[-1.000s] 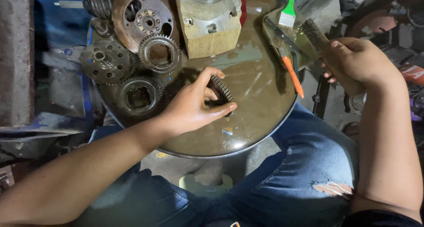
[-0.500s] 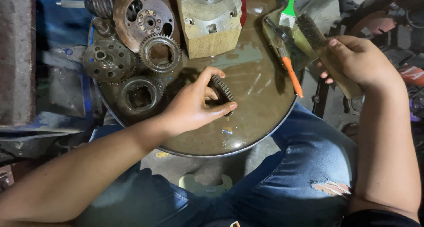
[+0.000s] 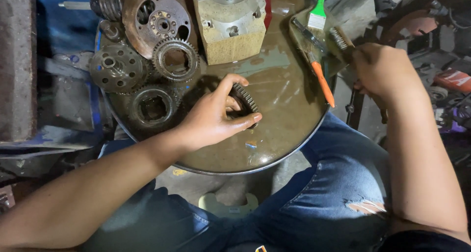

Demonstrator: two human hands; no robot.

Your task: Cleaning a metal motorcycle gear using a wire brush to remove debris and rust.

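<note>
While you sit over the round pan (image 3: 289, 149) of brown liquid, its largest load is the metal block (image 3: 230, 21) at 12 o'clock, with a rusty disc (image 3: 157, 16) and loose gears (image 3: 174, 61) at 10 o'clock. Your left hand (image 3: 216, 117) is closed around a small gear (image 3: 245, 100) at pan centre. Your right hand (image 3: 380, 68), at 2 o'clock, grips a wire brush (image 3: 338, 37) beside the orange-handled tool (image 3: 321, 80).

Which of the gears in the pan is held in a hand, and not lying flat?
The dark gear gripped by the left hand, near the pan's middle. It stands on edge; the other gears lie flat at the pan's left.
</note>
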